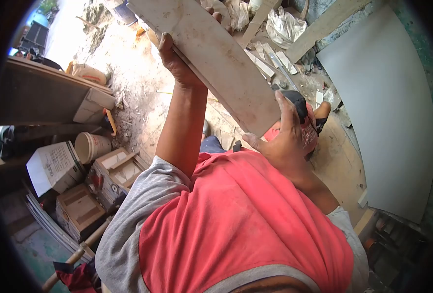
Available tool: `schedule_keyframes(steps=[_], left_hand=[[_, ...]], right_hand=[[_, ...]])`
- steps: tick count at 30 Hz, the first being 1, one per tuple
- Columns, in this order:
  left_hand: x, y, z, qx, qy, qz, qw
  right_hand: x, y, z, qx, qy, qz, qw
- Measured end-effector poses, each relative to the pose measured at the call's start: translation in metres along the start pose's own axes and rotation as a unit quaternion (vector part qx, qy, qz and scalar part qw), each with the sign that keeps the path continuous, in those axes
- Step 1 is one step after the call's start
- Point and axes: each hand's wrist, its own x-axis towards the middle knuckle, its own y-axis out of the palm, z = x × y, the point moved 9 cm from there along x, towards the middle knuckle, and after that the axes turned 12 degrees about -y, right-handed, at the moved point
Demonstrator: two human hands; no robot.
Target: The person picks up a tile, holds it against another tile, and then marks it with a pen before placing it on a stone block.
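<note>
A long off-white tile strip (221,58), smudged with dirt, slants from the top of the view down towards my chest. A second thin layer shows along its left edge. My left hand (180,66) is wrapped round the strip near its upper part, thumb on the left edge and fingertips showing past the far side. At the lower end, my right hand (282,129) grips the corner, its thumb at the bottom edge and its fingers along the right side. The underside of the strip is hidden.
Just beyond my right hand a person in a dark cap (294,100) and red shirt is low to the floor. A large grey sheet (382,112) leans at right. On the left are a bucket (93,147), a white box (55,166) and wooden boxes (82,209). Rubble covers the floor.
</note>
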Motion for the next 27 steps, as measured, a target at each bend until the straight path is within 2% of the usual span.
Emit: schedule_keyframes(steps=[3, 5, 8, 12, 13, 14, 15, 17, 19, 20, 21, 22, 23, 24, 25, 26, 27], left_hand=[[0.034, -0.015, -0.035, -0.033, -0.018, 0.008, 0.999], [0.052, -0.026, -0.059, -0.056, -0.035, 0.026, 0.998], [0.083, -0.044, -0.091, -0.034, -0.033, 0.055, 0.997], [0.112, -0.064, -0.123, -0.04, -0.077, 0.055, 0.995], [0.117, -0.058, -0.128, -0.082, -0.101, 0.113, 0.985], [0.117, -0.054, -0.133, -0.124, -0.125, 0.166, 0.97], [0.121, -0.059, -0.14, -0.126, -0.132, 0.167, 0.969], [0.129, -0.076, -0.157, -0.098, -0.104, 0.149, 0.978], [0.129, -0.082, -0.165, -0.086, -0.102, 0.135, 0.982], [0.127, -0.073, -0.162, -0.112, -0.145, 0.173, 0.968], [0.125, -0.06, -0.157, -0.138, -0.187, 0.213, 0.949], [0.12, -0.044, -0.156, -0.119, -0.163, 0.277, 0.939], [0.123, -0.05, -0.158, -0.12, -0.17, 0.278, 0.938], [0.136, -0.085, -0.17, -0.04, -0.118, 0.15, 0.981], [0.143, -0.114, -0.183, 0.042, -0.06, 0.019, 0.997], [0.143, -0.122, -0.183, 0.044, -0.059, 0.019, 0.997], [0.142, -0.114, -0.174, -0.027, -0.112, 0.08, 0.99]], right_hand=[[0.04, 0.024, 0.006, 0.009, -0.01, -0.048, 0.999], [0.061, 0.046, 0.009, 0.038, 0.015, -0.07, 0.997], [0.096, 0.07, 0.017, 0.029, 0.003, -0.106, 0.994], [0.136, 0.085, 0.032, 0.053, -0.004, -0.116, 0.992], [0.142, 0.087, 0.03, 0.05, 0.001, -0.121, 0.991], [0.147, 0.091, 0.023, 0.141, 0.017, -0.14, 0.98], [0.151, 0.096, 0.017, 0.231, 0.029, -0.16, 0.959], [0.16, 0.106, 0.008, 0.405, 0.025, -0.231, 0.884], [0.169, 0.106, 0.008, 0.403, 0.068, -0.168, 0.897], [0.176, 0.1, 0.014, 0.399, 0.033, -0.192, 0.896], [0.179, 0.101, 0.011, 0.398, 0.039, -0.202, 0.894], [0.183, 0.102, 0.011, 0.392, 0.03, -0.199, 0.898], [0.186, 0.104, 0.012, 0.386, 0.02, -0.193, 0.902], [0.188, 0.106, 0.011, 0.399, 0.029, -0.209, 0.892], [0.189, 0.107, 0.009, 0.401, 0.028, -0.212, 0.891], [0.19, 0.109, 0.009, 0.405, 0.022, -0.212, 0.889], [0.191, 0.11, 0.008, 0.41, 0.015, -0.209, 0.888]])
